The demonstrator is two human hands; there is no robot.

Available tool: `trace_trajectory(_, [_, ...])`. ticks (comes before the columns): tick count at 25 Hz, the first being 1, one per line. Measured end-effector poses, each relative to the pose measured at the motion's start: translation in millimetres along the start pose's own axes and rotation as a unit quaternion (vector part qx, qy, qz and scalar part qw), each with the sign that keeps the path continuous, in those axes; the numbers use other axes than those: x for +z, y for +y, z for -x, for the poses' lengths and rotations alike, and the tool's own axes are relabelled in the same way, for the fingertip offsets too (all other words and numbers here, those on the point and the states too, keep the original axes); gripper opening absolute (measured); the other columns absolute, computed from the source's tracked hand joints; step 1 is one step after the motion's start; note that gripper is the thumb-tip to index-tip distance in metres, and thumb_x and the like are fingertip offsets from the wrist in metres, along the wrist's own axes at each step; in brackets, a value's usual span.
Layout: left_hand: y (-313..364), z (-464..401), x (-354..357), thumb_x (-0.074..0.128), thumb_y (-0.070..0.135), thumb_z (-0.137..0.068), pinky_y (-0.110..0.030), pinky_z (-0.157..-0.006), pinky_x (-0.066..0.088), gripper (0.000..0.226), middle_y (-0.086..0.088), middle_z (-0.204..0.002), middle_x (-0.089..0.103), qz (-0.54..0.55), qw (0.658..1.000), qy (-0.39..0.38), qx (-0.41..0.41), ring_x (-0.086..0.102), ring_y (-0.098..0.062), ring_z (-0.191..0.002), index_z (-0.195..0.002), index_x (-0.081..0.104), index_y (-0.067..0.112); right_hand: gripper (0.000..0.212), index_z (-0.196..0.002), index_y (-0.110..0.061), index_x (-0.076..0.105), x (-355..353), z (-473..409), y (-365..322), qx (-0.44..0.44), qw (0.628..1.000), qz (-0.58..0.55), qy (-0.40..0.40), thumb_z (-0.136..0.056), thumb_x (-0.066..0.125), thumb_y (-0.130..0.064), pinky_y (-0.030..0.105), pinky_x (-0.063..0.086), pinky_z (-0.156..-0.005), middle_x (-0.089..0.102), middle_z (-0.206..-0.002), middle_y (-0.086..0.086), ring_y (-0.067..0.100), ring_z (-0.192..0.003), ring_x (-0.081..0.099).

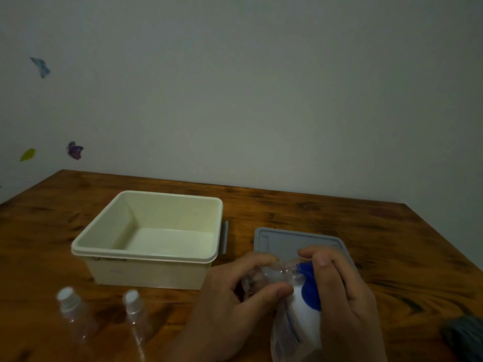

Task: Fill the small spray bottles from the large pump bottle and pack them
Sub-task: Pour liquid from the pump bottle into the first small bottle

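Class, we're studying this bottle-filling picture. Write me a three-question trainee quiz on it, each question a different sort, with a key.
1. True or false: the cream box already holds a packed bottle.
2. How many capped small bottles stand apart from the hands, at the table's near left?
3. Multiple choice: the grey lid lies (A) on the box, (B) on the table right of the box, (C) inside the box.

Key: 1 false, it is empty. 2 two. 3 B.
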State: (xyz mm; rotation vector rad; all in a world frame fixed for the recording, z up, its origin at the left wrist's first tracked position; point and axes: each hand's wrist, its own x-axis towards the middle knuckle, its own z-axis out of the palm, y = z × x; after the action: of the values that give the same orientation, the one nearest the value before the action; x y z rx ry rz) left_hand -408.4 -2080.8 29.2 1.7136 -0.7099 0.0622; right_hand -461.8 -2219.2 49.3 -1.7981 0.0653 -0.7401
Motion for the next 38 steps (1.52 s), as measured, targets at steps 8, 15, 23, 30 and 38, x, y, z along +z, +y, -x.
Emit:
trace_trajectory(8, [-4, 0, 1, 0.064, 0.052, -0.071, -0.014, -0.068, 0.052, 0.031, 0.019, -0.095, 0.068, -0.003, 1.0, -0.015, 0.003, 0.065, -0.003, -0.085, -0.102, 0.063, 0.043, 0.03, -0.078, -0.036, 0.063, 1, -1, 1, -0.008, 1.0, -0.001, -0.025, -0.072, 0.037, -0.05, 0.008, 0.044, -0.052, 0.066, -0.084, -0.016, 0.005, -0.065, 0.06])
trace_trajectory(15, [-7, 2, 4, 0.065, 0.053, -0.073, -0.032, -0.069, 0.057, 0.033, 0.006, -0.09, 0.071, 0.003, 1.0, 0.002, 0.013, 0.067, -0.014, -0.081, -0.103, 0.064, 0.04, 0.036, -0.083, -0.038, 0.063, 0, 3, 4, -0.003, 1.0, 0.012, 0.003, -0.072, 0.035, -0.058, 0.008, 0.043, -0.053, 0.064, -0.087, -0.018, 0.005, -0.068, 0.06])
trace_trajectory(23, [-2, 2, 2, 0.074, 0.045, -0.072, -0.011, -0.07, 0.051, 0.03, 0.023, -0.1, 0.066, 0.012, 1.0, -0.024, -0.01, 0.064, 0.002, -0.088, -0.1, 0.064, 0.043, 0.026, -0.084, -0.045, 0.06, -2, 1, 4, -0.027, 0.999, 0.038, -0.017, -0.075, 0.039, -0.058, 0.009, 0.045, -0.053, 0.065, -0.088, -0.018, 0.005, -0.067, 0.061])
trace_trajectory(30, [-3, 3, 2, 0.064, 0.053, -0.071, -0.022, -0.07, 0.055, 0.034, 0.013, -0.099, 0.067, 0.026, 0.999, -0.015, -0.009, 0.065, -0.006, -0.086, -0.103, 0.063, 0.042, 0.03, -0.087, -0.049, 0.059, 0, 4, 4, -0.019, 0.999, 0.037, 0.012, -0.074, 0.033, -0.056, 0.007, 0.04, -0.047, 0.065, -0.082, -0.012, 0.005, -0.057, 0.058])
trace_trajectory(38, [-4, 0, 2, 0.066, 0.048, -0.07, -0.011, -0.069, 0.051, 0.033, 0.019, -0.1, 0.068, 0.042, 0.999, -0.018, -0.014, 0.065, 0.0, -0.088, -0.102, 0.064, 0.042, 0.029, -0.085, -0.044, 0.06, 2, 4, 4, -0.027, 0.999, 0.034, 0.026, -0.074, 0.04, -0.063, 0.011, 0.045, -0.059, 0.063, -0.091, -0.025, -0.003, -0.08, 0.061])
